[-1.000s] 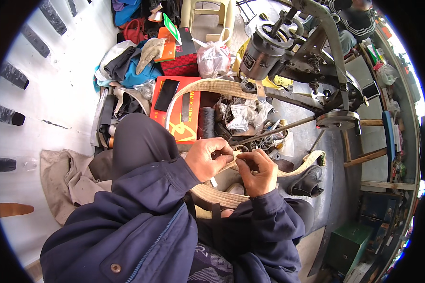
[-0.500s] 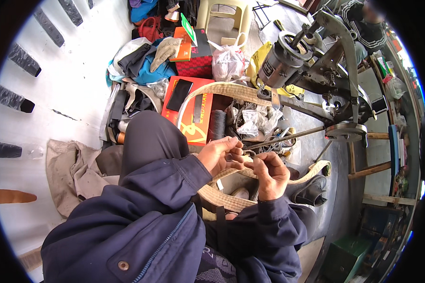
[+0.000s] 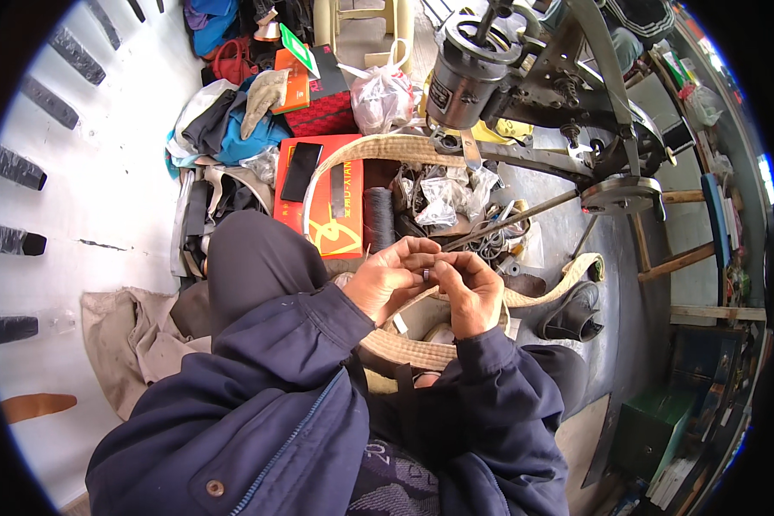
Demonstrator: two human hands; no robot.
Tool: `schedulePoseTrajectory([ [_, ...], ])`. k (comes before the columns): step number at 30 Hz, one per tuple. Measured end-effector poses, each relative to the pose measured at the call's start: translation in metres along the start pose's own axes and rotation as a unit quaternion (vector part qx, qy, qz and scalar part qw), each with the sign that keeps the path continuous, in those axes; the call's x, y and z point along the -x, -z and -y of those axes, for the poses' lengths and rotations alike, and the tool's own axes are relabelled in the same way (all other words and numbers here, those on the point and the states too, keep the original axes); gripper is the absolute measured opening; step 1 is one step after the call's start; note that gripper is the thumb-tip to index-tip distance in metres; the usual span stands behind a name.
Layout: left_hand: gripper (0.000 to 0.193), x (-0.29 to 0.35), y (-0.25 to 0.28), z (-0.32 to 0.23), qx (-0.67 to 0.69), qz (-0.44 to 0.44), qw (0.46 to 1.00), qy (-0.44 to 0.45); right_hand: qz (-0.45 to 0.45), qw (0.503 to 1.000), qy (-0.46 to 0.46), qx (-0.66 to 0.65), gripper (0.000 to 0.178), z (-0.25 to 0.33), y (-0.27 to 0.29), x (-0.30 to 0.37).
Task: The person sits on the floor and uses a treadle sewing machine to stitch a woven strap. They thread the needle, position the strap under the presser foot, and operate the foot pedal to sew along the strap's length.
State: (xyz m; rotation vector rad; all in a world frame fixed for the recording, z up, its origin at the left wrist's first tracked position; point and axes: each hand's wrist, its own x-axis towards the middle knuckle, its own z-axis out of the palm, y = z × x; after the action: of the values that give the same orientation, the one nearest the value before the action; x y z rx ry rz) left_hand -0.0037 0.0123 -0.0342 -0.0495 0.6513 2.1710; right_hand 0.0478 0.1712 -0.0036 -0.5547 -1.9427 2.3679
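Both hands meet in front of my lap, fingertips almost touching. My left hand (image 3: 387, 279) is closed in a pinch, its fingers curled. A small dark band or piece shows at its fingers, too small to name. My right hand (image 3: 470, 297) pinches thumb against forefinger beside it. Whatever lies between the fingertips is too small to make out. Below and behind the hands loops a tan, stitched fabric strap (image 3: 408, 350), which runs up past the red box and out to the right. My hands partly cover it.
A black metal sewing machine (image 3: 469, 82) stands ahead on the right. Left of it lie a red box (image 3: 344, 193) with a phone (image 3: 301, 171) on top, a dark thread spool (image 3: 377, 219) and plastic-wrapped bits (image 3: 443, 202). A black shoe (image 3: 574, 311) sits right of the strap.
My hands have drawn closer together, and the gap between their fingertips has narrowed. The view has shifted, so the machine and boxes appear further left and higher.
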Motion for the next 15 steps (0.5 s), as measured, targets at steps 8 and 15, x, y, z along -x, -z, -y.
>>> schedulePoseTrajectory([
  [8,0.031,-0.003,0.001,0.0,-0.139,-0.078,0.987,-0.015,0.024,0.997,-0.032,-0.064,0.011,-0.011,0.008,-0.007],
  [15,0.013,-0.001,-0.016,0.003,-0.416,-0.137,0.891,-0.118,0.023,0.972,-0.069,-0.222,0.008,-0.013,0.016,-0.013],
])
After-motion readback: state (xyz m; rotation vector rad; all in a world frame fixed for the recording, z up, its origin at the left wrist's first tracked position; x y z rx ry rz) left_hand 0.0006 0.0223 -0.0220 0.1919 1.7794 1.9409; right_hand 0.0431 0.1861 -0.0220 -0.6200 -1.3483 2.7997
